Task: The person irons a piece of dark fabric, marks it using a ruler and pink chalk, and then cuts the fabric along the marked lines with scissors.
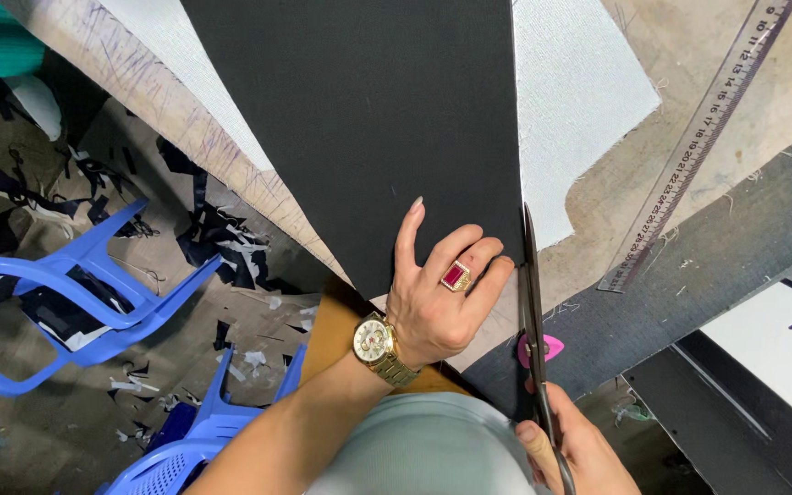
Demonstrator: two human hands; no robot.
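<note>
- Only the head view here, looking straight down at the desk [763, 119] edge.
- Left hand [437, 293] lies flat on the black cloth [368, 110], fingers spread, pressing it down near its lower right corner. So the grip is released, not grasping anything, just pinning the cloth.
- That hand has a ring with a red stone [456, 276] and there's a gold watch [376, 344] on the wrist.
- Right hand [579, 449] is at the bottom edge, clenched around the handles of the scissors [533, 321]. It's partly cut off by the frame, but the grip is clearly grasping the scissors.
- The scissor blades point away from the person and run right along the cloth's right edge, just beside the left fingertips. Can't really tell how far apart the blades are.
- The black cloth is a big sheet covering the middle of the desk, reaching up out of frame and narrowing towards the person.
- White fabric [579, 92] sits under it and sticks out on the right side.
- A long ruler [698, 147] lies diagonally on the desk, right of the white fabric, apart from the cloth.
- A small pink piece [552, 347] sits just beside the scissors, near the right hand.
- Off to the left, down on the floor [38, 431], there are blue plastic chairs [84, 293] and lots of dark scraps [222, 238].
</note>
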